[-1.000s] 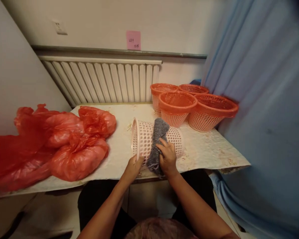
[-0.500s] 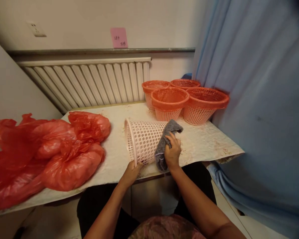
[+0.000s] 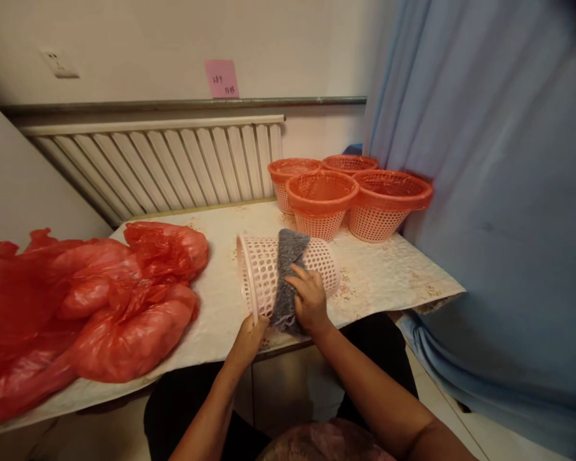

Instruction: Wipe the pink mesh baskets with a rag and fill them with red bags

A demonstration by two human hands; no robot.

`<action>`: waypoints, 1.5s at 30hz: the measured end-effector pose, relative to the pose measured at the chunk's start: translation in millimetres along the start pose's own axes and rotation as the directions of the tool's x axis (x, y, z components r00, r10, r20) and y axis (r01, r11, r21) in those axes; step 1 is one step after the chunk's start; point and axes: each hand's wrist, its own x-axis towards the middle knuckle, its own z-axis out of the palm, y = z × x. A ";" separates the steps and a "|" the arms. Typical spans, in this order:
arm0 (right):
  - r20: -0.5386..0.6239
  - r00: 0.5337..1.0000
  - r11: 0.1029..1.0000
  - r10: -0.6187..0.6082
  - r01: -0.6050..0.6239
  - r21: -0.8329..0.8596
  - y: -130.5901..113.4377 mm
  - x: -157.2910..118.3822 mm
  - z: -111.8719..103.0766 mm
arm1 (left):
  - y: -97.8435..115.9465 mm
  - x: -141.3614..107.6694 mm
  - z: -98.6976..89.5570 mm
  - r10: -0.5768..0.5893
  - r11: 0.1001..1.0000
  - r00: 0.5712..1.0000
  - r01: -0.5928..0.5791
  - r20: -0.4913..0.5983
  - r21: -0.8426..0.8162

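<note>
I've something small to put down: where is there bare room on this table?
The right end of the table, between lying basket, upright baskets and curtain; also a narrower strip between bags and lying basket. Bags crowd the left; upright baskets, the back right; left hand, right hand and cloth, the middle.

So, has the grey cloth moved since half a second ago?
Yes, to the left: judged against the radiator's right end, the grey cloth has moved toward the rim of the unlined pink basket.
</note>
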 end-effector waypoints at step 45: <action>-0.218 0.857 0.884 0.468 -0.455 0.108 32.8 -27.2 -8.8 | 38.9 -29.2 26.7 -0.216 0.963 0.932 0.154 -0.292 -0.222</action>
